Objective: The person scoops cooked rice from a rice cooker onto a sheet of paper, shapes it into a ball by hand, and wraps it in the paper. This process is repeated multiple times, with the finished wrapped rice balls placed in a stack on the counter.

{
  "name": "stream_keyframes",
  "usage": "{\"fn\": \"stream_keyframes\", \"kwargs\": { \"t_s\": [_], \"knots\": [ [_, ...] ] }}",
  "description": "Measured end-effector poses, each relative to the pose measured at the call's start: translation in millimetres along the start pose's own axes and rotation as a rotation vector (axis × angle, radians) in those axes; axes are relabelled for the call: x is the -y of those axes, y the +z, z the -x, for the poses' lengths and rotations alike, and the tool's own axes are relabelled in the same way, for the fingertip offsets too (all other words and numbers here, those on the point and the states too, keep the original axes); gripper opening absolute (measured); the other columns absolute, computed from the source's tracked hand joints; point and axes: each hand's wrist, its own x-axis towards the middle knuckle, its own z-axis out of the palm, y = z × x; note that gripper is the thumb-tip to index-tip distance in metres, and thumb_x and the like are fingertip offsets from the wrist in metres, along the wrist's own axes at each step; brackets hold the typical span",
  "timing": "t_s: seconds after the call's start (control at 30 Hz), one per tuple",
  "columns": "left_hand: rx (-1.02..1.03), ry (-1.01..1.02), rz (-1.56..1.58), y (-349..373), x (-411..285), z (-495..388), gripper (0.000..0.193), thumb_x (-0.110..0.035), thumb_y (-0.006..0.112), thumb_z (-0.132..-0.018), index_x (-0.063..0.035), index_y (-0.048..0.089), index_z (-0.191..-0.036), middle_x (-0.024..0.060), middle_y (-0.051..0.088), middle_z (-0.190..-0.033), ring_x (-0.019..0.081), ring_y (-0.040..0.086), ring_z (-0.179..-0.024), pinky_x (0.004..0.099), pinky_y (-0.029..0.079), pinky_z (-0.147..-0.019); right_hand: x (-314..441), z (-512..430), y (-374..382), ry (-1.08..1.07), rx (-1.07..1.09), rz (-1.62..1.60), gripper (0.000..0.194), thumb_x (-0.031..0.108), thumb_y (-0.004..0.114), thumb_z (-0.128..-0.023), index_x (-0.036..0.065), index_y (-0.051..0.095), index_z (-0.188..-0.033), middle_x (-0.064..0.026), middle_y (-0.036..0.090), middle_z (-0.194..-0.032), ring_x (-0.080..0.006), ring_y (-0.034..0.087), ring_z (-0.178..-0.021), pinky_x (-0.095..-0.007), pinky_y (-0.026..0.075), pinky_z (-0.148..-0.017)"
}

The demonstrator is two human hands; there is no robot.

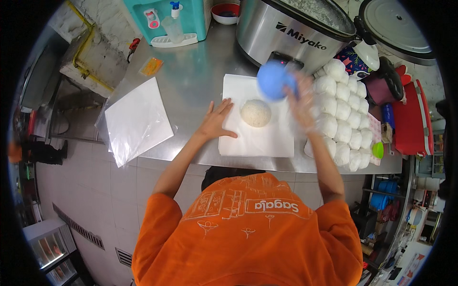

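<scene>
A rounded mound of cooked rice (256, 113) lies on a stack of white wrapping paper (257, 144) before me. My left hand (217, 122) rests spread at the stack's left edge, its fingertips on the paper. In my right hand (301, 102), blurred by motion, is a blue bowl (273, 80), held above the paper's upper right corner. The bowl's inside is hidden. To the right of that hand, many white-wrapped bundles (342, 109) are piled in rows.
A large Miyako rice cooker (290, 39) stands uncovered at the back, rice inside. Left lie paper sheets in clear plastic (139, 118) and a small orange packet (151, 66). A turquoise water dispenser (171, 25) is behind. At right are a red cooler box (411, 118) and a green cup (378, 150).
</scene>
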Motion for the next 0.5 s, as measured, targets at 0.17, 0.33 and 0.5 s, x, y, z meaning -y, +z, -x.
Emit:
{"fn": "stream_keyframes", "kwargs": {
  "t_s": [0.17,0.33,0.5],
  "knots": [
    [-0.079,0.132,0.176,12,-30,49,0.026,-0.023,0.074,-0.069,-0.0115,0.06,-0.088,0.001,0.059,-0.096,0.0201,0.055,-0.092,0.0337,0.038,-0.081,-1,-161,-98,-0.537,-0.532,0.687,0.035,0.021,0.053,-0.085,0.004,0.053,-0.115,-0.0176,0.055,-0.113,-0.0331,0.051,-0.108,-0.0399,0.039,-0.094],
    [-0.157,0.293,0.142,30,-56,61,0.017,-0.018,0.073,-0.069,-0.0119,0.061,-0.08,-0.0021,0.06,-0.086,0.0162,0.057,-0.083,0.0305,0.04,-0.076,22,-205,-73,-0.225,-0.487,0.529,0.045,0.03,0.052,-0.084,0.003,0.049,-0.12,-0.0214,0.054,-0.114,-0.0362,0.05,-0.108,-0.0447,0.037,-0.094],
    [-0.205,0.386,0.072,34,-55,60,0.016,-0.015,0.072,-0.07,-0.011,0.062,-0.081,-0.0014,0.061,-0.085,0.0151,0.058,-0.079,0.0287,0.041,-0.072,60,-102,-83,-0.191,-0.185,0.14,0.052,0.036,0.051,-0.085,0.003,0.046,-0.124,-0.0231,0.049,-0.121,-0.0374,0.048,-0.109,-0.0462,0.035,-0.095]
  ]
}}
